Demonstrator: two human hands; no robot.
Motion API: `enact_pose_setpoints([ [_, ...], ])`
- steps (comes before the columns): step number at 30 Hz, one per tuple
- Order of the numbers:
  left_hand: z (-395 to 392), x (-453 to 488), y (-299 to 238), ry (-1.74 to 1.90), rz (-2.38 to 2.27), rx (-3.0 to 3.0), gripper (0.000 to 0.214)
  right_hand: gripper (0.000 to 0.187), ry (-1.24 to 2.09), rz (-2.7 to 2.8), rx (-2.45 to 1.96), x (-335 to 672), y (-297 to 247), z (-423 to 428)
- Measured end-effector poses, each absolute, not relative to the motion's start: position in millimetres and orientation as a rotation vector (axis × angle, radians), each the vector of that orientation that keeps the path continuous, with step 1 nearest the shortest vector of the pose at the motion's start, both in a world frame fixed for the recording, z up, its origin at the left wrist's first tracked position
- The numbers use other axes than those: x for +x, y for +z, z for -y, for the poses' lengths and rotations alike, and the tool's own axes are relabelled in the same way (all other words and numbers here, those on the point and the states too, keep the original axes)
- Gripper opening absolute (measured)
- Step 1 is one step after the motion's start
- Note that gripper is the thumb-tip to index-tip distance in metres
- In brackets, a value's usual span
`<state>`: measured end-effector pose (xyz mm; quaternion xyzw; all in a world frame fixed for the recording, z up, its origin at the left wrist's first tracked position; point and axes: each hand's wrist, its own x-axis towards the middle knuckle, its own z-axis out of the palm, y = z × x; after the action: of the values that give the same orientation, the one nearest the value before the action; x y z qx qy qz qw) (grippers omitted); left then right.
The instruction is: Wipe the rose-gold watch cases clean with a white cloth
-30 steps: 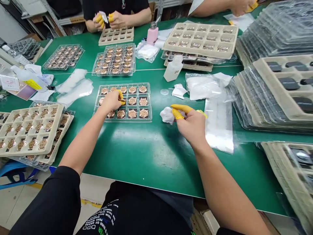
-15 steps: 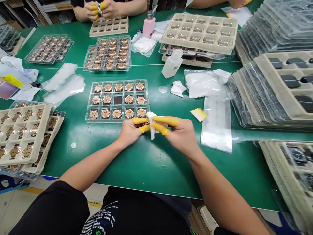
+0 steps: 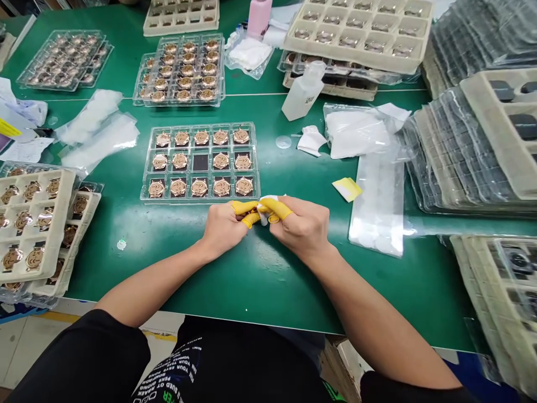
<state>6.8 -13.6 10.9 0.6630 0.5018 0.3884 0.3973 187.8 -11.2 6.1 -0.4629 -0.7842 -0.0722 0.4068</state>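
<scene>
My left hand (image 3: 229, 226), with yellow finger cots on thumb and forefinger, pinches what looks like a small rose-gold watch case, mostly hidden by fingers and cloth. My right hand (image 3: 300, 224), also in yellow cots, is closed on a white wiping cloth (image 3: 263, 218) and presses it against the case. Both hands meet just in front of a clear plastic tray (image 3: 146, 193). Rose-gold watch cases (image 3: 199, 187) lie back-up in its compartments; one in the middle row shows only a dark pad (image 3: 200, 162).
Stacked trays of watch cases (image 3: 36, 224) stand at left. A white bottle (image 3: 302, 95), wipes in a bag (image 3: 350, 131) and a yellow-white pad (image 3: 347, 189) lie beyond my right hand. Tall tray stacks (image 3: 453, 151) line the right side. More trays (image 3: 180, 70) sit farther back.
My right fingers have curled in and folded the cloth closer around the case at my left fingertips. The view has tilted down slightly, so the co-worker's hands are out of sight.
</scene>
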Motion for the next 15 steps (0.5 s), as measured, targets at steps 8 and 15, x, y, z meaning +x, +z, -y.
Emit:
enact_pose_setpoints([
  [8, 5, 13, -8, 1.089, -1.081, 1.207, 0.024, 0.015, 0.652, 1.566, -1.228, 190, 12, 10],
  [15, 9, 4, 2, 1.022, -1.214, 1.565, 0.013, 0.028, 0.176, 1.923, -1.149, 193, -2, 16],
])
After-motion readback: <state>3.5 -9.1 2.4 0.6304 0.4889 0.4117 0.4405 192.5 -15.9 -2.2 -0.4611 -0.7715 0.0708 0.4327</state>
